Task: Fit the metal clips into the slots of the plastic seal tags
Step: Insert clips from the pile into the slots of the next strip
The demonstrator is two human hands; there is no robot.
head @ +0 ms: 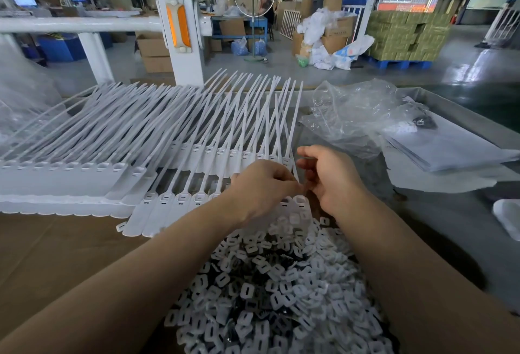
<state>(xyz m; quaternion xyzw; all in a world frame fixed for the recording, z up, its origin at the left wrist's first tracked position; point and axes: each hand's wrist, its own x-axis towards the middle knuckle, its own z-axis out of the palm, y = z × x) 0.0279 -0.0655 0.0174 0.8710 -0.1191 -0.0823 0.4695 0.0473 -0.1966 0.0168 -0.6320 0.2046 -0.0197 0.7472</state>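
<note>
Left hand (pixel 260 184) grip curled, pinching unclear small piece, right hand (pixel 327 176) grip loosely open, over seal tags (pixel 168 201)

Two bare forearms enter from lower frame, no sleeves in view on either, left hand (pixel 260 184) and right hand (pixel 330 177) ungloved, no rings, watch or wristbands visible, nails too small to judge.

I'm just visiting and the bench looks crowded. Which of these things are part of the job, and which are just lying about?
Part of the job:
- rows of white plastic seal tags
- heap of small clips
- left hand and right hand, meeting over the nearest row's end

Lying about:
- crumpled clear plastic bag
- stack of flat bags
- white fence post
</note>
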